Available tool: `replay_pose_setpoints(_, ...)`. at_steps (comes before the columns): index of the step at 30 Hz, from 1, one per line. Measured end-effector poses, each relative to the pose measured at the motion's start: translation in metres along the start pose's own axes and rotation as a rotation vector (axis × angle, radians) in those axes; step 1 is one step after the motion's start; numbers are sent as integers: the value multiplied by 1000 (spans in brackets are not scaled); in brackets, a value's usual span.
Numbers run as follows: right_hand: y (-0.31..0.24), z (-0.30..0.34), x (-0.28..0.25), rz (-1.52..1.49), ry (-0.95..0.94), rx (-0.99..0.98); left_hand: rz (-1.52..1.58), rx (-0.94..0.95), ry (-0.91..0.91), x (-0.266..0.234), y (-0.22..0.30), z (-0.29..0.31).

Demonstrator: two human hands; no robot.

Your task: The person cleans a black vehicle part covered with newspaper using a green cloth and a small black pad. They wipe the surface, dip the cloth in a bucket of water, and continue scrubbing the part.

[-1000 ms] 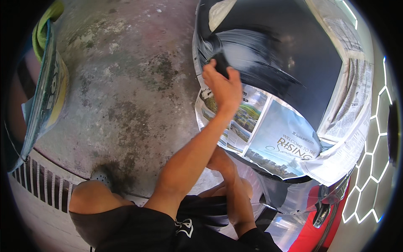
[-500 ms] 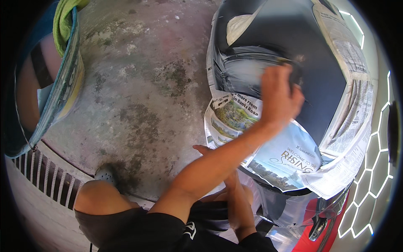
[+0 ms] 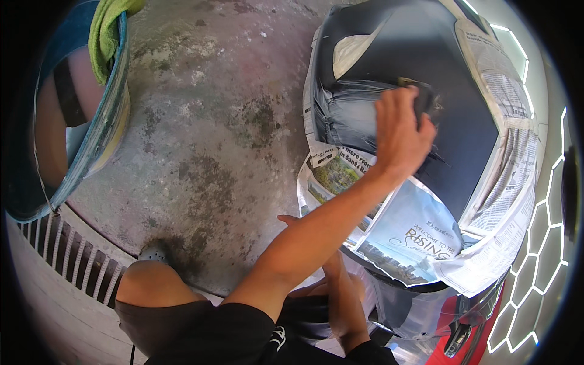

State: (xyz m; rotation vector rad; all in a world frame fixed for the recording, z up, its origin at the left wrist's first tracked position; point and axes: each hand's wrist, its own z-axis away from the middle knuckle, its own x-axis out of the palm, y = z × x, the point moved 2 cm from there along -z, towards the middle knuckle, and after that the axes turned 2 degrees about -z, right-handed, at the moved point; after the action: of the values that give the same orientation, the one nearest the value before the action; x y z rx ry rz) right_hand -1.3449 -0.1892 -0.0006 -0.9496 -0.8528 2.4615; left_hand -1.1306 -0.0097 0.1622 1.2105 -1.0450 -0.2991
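My left hand [image 3: 403, 131] reaches across and grips a dark block [image 3: 424, 100] with a yellowish edge, which looks like a sanding block. It rests against a dark, curved car panel [image 3: 462, 134]. Beside the fingers is a whitish, streaked patch [image 3: 353, 115] on that panel. Newspaper [image 3: 420, 228] masks the panel's near edge and right side. Most of my right hand [image 3: 288, 219] is hidden behind the left forearm; its visible fingertip points out to the left, near the newspaper, with nothing seen in it.
At the left stands a blue bucket [image 3: 100, 143] with a green cloth [image 3: 106, 36] over its rim and a reflecting surface inside. Below it runs a floor grate [image 3: 76, 261]. Red bodywork [image 3: 447, 310] shows at the lower right, beside white hexagonal light lines [image 3: 547, 237].
My left hand and the block have moved slightly farther away over the panel. The whitish patch looks less smeared. The whole view has shifted a little.
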Motion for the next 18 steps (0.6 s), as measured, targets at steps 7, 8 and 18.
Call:
replay_pose_setpoints(7,-51,-27,20,272,-132,220,-51,-208,47,-41,-39,-48)
replay_pose_setpoints(8,-39,-11,14,70,-30,138,16,-92,-18,-15,-5,-31)
replay_pose_setpoints(18,-59,-45,26,236,-96,219,-88,-235,6,-45,-31,-64)
